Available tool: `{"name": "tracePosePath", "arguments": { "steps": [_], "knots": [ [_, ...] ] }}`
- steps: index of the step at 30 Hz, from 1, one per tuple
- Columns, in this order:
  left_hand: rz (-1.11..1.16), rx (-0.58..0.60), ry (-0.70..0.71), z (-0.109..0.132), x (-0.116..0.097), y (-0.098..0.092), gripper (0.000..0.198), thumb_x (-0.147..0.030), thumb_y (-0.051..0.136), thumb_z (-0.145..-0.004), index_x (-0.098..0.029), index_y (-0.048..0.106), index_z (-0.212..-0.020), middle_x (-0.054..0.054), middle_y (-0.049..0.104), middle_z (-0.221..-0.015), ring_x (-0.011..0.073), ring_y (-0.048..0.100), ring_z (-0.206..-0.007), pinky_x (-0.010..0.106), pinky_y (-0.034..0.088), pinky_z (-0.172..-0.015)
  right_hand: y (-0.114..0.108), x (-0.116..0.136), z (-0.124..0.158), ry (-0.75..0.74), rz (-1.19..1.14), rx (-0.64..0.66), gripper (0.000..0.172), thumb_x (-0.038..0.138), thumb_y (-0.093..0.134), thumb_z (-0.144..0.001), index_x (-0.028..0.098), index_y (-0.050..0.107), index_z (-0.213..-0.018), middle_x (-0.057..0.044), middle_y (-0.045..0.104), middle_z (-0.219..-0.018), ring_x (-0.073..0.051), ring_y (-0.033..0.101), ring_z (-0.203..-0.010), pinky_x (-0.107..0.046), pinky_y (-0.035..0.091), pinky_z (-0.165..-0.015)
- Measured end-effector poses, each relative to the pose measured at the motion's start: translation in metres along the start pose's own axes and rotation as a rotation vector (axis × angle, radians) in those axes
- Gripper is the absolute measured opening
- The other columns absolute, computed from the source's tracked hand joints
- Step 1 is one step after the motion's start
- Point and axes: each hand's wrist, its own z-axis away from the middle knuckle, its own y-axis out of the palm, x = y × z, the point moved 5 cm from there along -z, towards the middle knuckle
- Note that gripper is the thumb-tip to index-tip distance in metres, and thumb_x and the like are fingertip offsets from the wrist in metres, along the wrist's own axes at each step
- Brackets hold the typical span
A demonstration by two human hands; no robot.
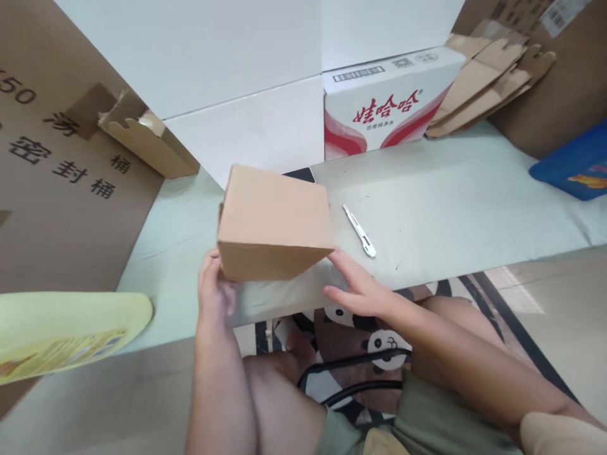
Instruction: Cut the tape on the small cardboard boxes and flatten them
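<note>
With our left hand (215, 287) we grasp a brown cardboard box (276, 212), its inside hidden from us; our spread right hand (358, 287) touches its corner.

Right of the small brown cardboard box (275, 212), there is room to reach across the pale green cloth-covered tabletop (450, 202) towards the glossy blue object (576, 167), with the slim white plastic cutter (359, 230) lying low in that lane. The white red-lettered carton (379, 117) blocks the rear; the large brown printed carton (61, 170) and rounded yellow plastic container (71, 328) narrow the left.
</note>
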Motion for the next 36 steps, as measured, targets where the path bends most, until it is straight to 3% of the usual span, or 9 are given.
{"name": "tracePosePath", "arguments": {
  "steps": [3, 8, 10, 13, 16, 21, 27, 31, 36],
  "knots": [
    [0.032, 0.089, -0.144, 0.009, 0.015, 0.0, 0.055, -0.063, 0.083, -0.049, -0.022, 0.073, -0.084, 0.006, 0.074, -0.082, 0.0268, 0.071, -0.083, 0.034, 0.059, -0.065, -0.004, 0.011, 0.001, -0.134, 0.019, -0.036, 0.074, 0.036, 0.054, -0.095, 0.031, 0.017, -0.159, -0.009, 0.03, -0.163, -0.028, 0.023, -0.152, -0.054, 0.023, -0.122],
    [0.055, 0.539, -0.273, 0.025, 0.036, 0.001, 0.069, -0.066, 0.086, -0.038, -0.025, 0.076, -0.092, 0.009, 0.075, -0.079, 0.0338, 0.074, -0.083, 0.046, 0.061, -0.075, -0.011, 0.03, 0.007, -0.254, 0.003, -0.087, 0.064, 0.036, 0.053, -0.096, 0.03, 0.031, -0.156, -0.009, 0.036, -0.16, -0.027, 0.025, -0.151, -0.05, 0.024, -0.122],
    [0.081, 0.499, -0.239, 0.022, 0.038, -0.004, 0.058, -0.06, 0.087, -0.042, -0.026, 0.076, -0.088, 0.007, 0.075, -0.073, 0.0308, 0.073, -0.073, 0.045, 0.062, -0.069, -0.013, 0.033, 0.007, -0.26, -0.006, -0.084, 0.058, 0.037, 0.052, -0.096, 0.028, 0.04, -0.152, -0.01, 0.044, -0.155, -0.027, 0.031, -0.149, -0.051, 0.026, -0.121],
    [0.118, 0.283, -0.14, 0.015, 0.036, -0.008, 0.046, -0.059, 0.085, -0.048, -0.028, 0.076, -0.081, 0.005, 0.074, -0.071, 0.0266, 0.071, -0.063, 0.042, 0.062, -0.062, -0.015, 0.035, 0.007, -0.242, -0.045, -0.05, 0.049, 0.039, 0.052, -0.095, 0.025, 0.051, -0.143, -0.013, 0.051, -0.15, -0.027, 0.039, -0.144, -0.05, 0.031, -0.118],
    [0.136, 0.169, -0.076, 0.014, 0.031, 0.001, 0.048, -0.063, 0.078, -0.057, -0.028, 0.076, -0.089, 0.005, 0.075, -0.079, 0.0274, 0.071, -0.073, 0.042, 0.062, -0.07, -0.026, 0.03, 0.006, -0.177, -0.065, -0.105, 0.036, 0.033, 0.05, -0.096, 0.023, 0.061, -0.129, -0.013, 0.061, -0.139, -0.026, 0.053, -0.132, -0.046, 0.043, -0.11],
    [0.258, 0.203, -0.105, 0.019, 0.026, 0.024, 0.052, -0.07, 0.059, -0.075, -0.026, 0.073, -0.1, 0.005, 0.076, -0.096, 0.0288, 0.068, -0.097, 0.04, 0.059, -0.079, -0.066, -0.016, 0.008, 0.235, 0.349, -0.364, 0.025, 0.024, 0.05, -0.091, 0.021, 0.065, -0.11, -0.012, 0.069, -0.106, -0.027, 0.065, -0.099, -0.045, 0.051, -0.088],
    [0.314, 0.231, -0.095, 0.019, 0.024, 0.03, 0.054, -0.072, 0.055, -0.077, -0.027, 0.071, -0.102, 0.002, 0.076, -0.096, 0.0286, 0.066, -0.102, 0.039, 0.057, -0.08, -0.079, -0.072, 0.011, 0.594, 0.788, -0.082, 0.035, 0.029, 0.052, -0.088, 0.016, 0.062, -0.118, -0.016, 0.065, -0.103, -0.031, 0.059, -0.09, -0.042, 0.047, -0.076],
    [0.301, 0.224, -0.071, 0.016, 0.022, 0.032, 0.053, -0.072, 0.055, -0.076, -0.027, 0.071, -0.099, 0.002, 0.076, -0.098, 0.0293, 0.065, -0.106, 0.039, 0.056, -0.083, -0.076, -0.068, 0.01, 0.624, 0.685, -0.068, 0.019, 0.022, 0.045, -0.088, 0.018, 0.063, -0.094, -0.01, 0.061, -0.087, -0.022, 0.054, -0.07, -0.033, 0.041, -0.063],
    [0.271, 0.15, -0.027, 0.006, 0.025, 0.028, 0.047, -0.066, 0.06, -0.077, -0.028, 0.072, -0.102, 0.002, 0.075, -0.102, 0.0257, 0.065, -0.108, 0.036, 0.055, -0.086, -0.07, -0.039, 0.011, 0.567, 0.148, -0.179, 0.018, 0.028, 0.039, -0.09, 0.022, 0.049, -0.077, 0.0, 0.048, -0.067, -0.017, 0.048, -0.063, -0.029, 0.038, -0.058]
  ]
}}
